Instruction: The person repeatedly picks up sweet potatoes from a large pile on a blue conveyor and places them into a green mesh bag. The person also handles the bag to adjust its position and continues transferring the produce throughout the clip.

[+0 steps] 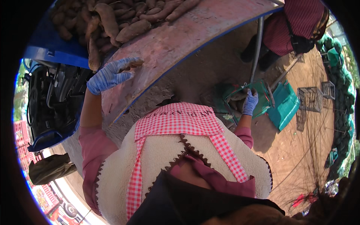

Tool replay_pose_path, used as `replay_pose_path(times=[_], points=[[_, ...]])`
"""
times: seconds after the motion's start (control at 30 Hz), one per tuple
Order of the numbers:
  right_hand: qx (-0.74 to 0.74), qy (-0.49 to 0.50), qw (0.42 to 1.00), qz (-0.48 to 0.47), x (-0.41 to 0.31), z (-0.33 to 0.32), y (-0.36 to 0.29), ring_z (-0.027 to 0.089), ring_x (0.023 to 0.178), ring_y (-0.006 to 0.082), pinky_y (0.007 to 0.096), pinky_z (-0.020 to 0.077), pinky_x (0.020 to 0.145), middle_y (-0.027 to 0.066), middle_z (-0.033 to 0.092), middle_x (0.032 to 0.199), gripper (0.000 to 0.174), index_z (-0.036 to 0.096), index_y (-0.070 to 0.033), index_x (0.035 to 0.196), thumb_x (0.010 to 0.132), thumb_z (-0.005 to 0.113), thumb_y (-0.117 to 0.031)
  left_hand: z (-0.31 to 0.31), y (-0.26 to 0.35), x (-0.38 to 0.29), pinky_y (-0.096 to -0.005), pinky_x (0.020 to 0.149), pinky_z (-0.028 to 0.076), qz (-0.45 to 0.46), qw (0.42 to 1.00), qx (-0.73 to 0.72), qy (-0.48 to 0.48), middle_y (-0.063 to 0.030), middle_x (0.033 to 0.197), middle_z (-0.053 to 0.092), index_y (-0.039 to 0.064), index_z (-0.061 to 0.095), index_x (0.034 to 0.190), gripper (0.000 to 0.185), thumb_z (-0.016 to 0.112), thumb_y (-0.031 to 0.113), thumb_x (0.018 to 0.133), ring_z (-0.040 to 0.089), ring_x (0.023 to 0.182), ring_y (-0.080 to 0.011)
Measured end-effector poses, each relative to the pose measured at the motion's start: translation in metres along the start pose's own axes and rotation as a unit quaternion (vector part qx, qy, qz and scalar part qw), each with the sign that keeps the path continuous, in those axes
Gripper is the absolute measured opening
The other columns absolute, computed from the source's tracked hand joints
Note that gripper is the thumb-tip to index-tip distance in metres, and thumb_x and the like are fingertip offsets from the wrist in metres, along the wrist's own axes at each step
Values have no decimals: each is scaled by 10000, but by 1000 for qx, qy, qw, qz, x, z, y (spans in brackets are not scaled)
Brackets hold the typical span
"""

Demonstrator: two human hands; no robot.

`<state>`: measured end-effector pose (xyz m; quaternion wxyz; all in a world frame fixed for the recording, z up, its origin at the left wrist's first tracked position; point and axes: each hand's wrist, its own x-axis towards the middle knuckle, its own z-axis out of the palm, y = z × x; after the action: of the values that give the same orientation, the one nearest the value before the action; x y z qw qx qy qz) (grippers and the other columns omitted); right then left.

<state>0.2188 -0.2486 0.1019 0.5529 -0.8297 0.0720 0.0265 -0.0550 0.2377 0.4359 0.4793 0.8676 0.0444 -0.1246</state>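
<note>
My left hand (pixel 114 73), in a blue knitted glove, is held over the near part of a worn pinkish tabletop (pixel 180 42), fingers apart and nothing in them. Beyond it lies a large pile of sweet potatoes (pixel 132 31) at the table's far left. My right hand (pixel 250 101), gloved too, is low at the right, at the side of a green mesh bag (pixel 261 92) held open on a frame. Several sweet potatoes (pixel 236 102) lie inside the bag. Whether my right fingers grip the bag's edge or something else cannot be told.
A blue metal edge (pixel 62 57) and a dark vehicle (pixel 53 95) are at the left. A metal post (pixel 256 50) stands beside the table. Another person (pixel 301 31) is at the upper right. A green sheet (pixel 284 105) and wire crates (pixel 309 99) lie on the ground.
</note>
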Motion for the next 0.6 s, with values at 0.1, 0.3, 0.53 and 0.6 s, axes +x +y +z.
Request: replay_pose_path(times=[0.1, 0.3, 0.53, 0.6], points=[[91, 53, 968, -230, 12, 29, -149, 618, 1013, 167, 284, 501, 893, 115, 636, 1168, 362, 584, 19, 1238, 898, 663, -75, -39, -42, -23, -343, 1046, 394, -12, 997, 15, 79, -105, 1270, 603, 6, 520, 1361, 479, 585, 284, 977, 547, 1184, -199], [-47, -304, 679, -667, -63, 178, -407, 631, 1031, 314, 366, 498, 920, 122, 664, 1136, 318, 667, -102, 1169, 859, 672, -169, -140, -244, -89, -419, 975, 470, -372, 768, 240, 463, -268, 1276, 585, 61, 418, 1425, 767, 723, 430, 825, 580, 1168, -412], [-447, -391, 506, -626, -123, 379, -450, 581, 1174, 326, 435, 466, 977, 181, 627, 1226, 747, 570, -38, 1278, 707, 768, -476, -128, -293, -36, -444, 971, 475, -404, 753, 171, 491, -280, 1259, 590, 51, 303, 1476, 1057, 841, 472, 669, 574, 1170, -430], [-485, -410, 466, -616, -134, 392, -457, 577, 1178, 332, 428, 463, 983, 203, 621, 1225, 784, 560, -37, 1287, 678, 786, -476, -120, -296, -52, -432, 958, 485, -323, 781, 48, 532, -252, 1261, 591, 36, 318, 1464, 1014, 836, 424, 685, 586, 1150, -399]])
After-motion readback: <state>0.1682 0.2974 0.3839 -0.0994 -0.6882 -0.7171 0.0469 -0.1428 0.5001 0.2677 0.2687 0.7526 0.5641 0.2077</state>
